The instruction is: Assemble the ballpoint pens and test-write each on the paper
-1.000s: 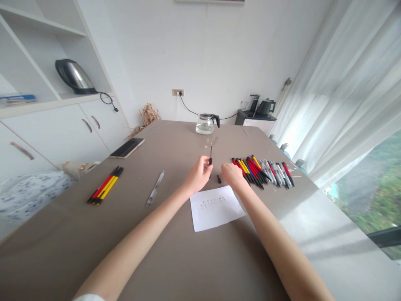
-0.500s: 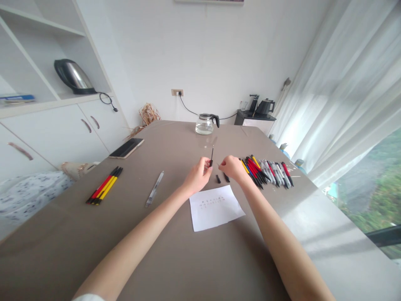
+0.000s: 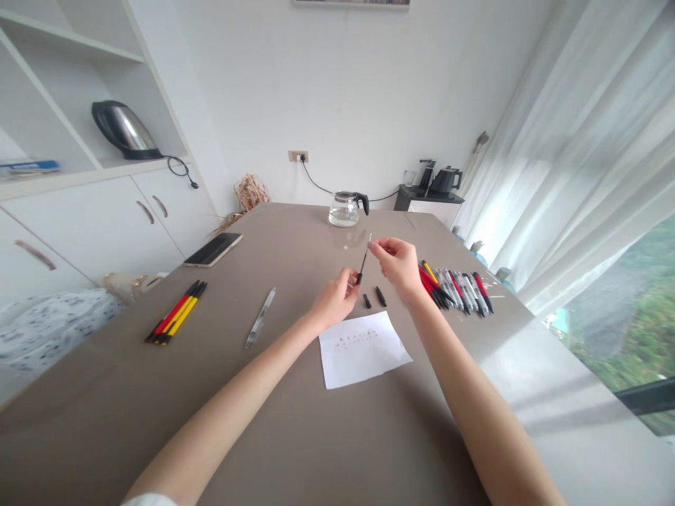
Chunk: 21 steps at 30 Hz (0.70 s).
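Note:
My left hand [image 3: 335, 298] is closed on the lower end of a thin black pen refill [image 3: 363, 261] that points up and away from me. My right hand [image 3: 399, 264] pinches the refill's upper tip between its fingertips. Two small black pen parts [image 3: 374, 298] lie on the table just below both hands. A white sheet of paper [image 3: 363, 348] with small writing lies nearer to me. To the right of my right hand is a row of several red, yellow, black and grey pens [image 3: 454, 286].
A clear pen barrel [image 3: 260, 318] and a bundle of red, yellow and black pens [image 3: 177, 311] lie at the left. A phone [image 3: 214, 249] and a glass jug [image 3: 345, 208] sit farther back on the brown table [image 3: 295, 436]. Cabinets stand left, curtains right.
My right hand has lifted off the table beside the pen row and moved up and left to pinch the refill's tip. A second small black part now lies on the table.

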Available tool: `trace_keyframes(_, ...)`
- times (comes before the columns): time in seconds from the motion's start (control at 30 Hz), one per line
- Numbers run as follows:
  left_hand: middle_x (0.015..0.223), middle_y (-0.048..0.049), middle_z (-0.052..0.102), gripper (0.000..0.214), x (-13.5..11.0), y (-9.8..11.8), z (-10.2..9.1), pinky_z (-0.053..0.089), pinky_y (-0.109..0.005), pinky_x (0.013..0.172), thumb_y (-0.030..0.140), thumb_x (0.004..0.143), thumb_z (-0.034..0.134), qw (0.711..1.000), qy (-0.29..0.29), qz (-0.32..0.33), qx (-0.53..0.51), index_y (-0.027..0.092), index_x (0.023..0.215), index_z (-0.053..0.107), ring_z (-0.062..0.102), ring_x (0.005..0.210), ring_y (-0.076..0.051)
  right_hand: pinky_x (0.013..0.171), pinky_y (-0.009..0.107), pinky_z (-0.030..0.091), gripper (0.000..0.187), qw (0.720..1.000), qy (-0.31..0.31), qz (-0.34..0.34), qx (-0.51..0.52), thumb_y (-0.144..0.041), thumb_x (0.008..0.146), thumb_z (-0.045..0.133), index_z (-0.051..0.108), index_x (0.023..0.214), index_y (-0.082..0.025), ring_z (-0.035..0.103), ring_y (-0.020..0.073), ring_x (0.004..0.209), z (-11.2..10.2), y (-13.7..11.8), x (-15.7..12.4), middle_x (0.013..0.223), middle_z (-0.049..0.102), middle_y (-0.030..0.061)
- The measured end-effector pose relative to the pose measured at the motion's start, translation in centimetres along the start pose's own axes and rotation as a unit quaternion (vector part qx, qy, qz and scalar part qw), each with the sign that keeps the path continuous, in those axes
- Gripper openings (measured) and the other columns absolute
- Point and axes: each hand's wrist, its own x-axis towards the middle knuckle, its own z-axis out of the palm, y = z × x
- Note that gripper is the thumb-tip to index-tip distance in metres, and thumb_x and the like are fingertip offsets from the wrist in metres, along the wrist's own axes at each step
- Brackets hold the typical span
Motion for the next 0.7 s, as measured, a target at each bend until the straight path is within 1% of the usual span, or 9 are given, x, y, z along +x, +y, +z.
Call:
trace_keyframes(0.23, 0.087, -0.0063, 0.057, 0.021, 0.0, 0.0, 0.0, 0.047, -0.032, 0.066, 0.03, 0.08, 0.043, 1.0, 0.01, -0.001, -0.017, 0.02, 0.098, 0.042, 0.057, 0.076, -0.017, 0.048, 0.02, 0.035, 0.036, 0.999, -0.037, 0.003, -0.025, -0.042, 0.071, 0.046, 0.062, 0.077, -0.011, 0.044, 0.0085, 0.048, -0.2, -0.1, -0.1, 0.056, 0.054, 0.0018)
trace_keyframes(0.47, 0.087, -0.0063, 0.057, 0.02, 0.1, 0.0, -0.1, 0.047, -0.032, 0.067, 0.028, 0.08, 0.043, 0.999, 0.008, -0.006, -0.044, 0.02, 0.098, 0.042, 0.057, 0.078, -0.017, 0.051, 0.02, 0.036, 0.031, 0.994, -0.079, -0.029, -0.076, -0.039, 0.071, 0.046, 0.062, 0.076, -0.013, 0.046, 0.0086, 0.051, -0.3, 0.1, 0.0, 0.064, 0.058, 0.0023)
trace_keyframes(0.6, 0.088, -0.0062, 0.057, 0.02, 0.2, 0.0, -0.2, 0.046, -0.032, 0.067, 0.028, 0.08, 0.043, 0.999, 0.008, -0.006, -0.046, 0.02, 0.098, 0.041, 0.057, 0.079, -0.017, 0.053, 0.02, 0.037, 0.028, 0.979, -0.156, -0.028, -0.125, -0.038, 0.069, 0.049, 0.063, 0.074, -0.014, 0.048, 0.0089, 0.052, -1.0, -0.2, 0.1, 0.061, 0.058, 0.0014)
trace_keyframes(0.7, 0.088, -0.0061, 0.057, 0.021, 0.2, -0.1, -0.2, 0.046, -0.032, 0.068, 0.029, 0.08, 0.042, 0.999, 0.011, -0.003, -0.046, 0.02, 0.099, 0.04, 0.056, 0.079, -0.016, 0.05, 0.021, 0.037, 0.033, 0.965, -0.202, 0.009, -0.166, -0.041, 0.069, 0.047, 0.064, 0.077, -0.014, 0.047, 0.0088, 0.047, -2.0, -0.1, 0.3, 0.056, 0.056, 0.0006)
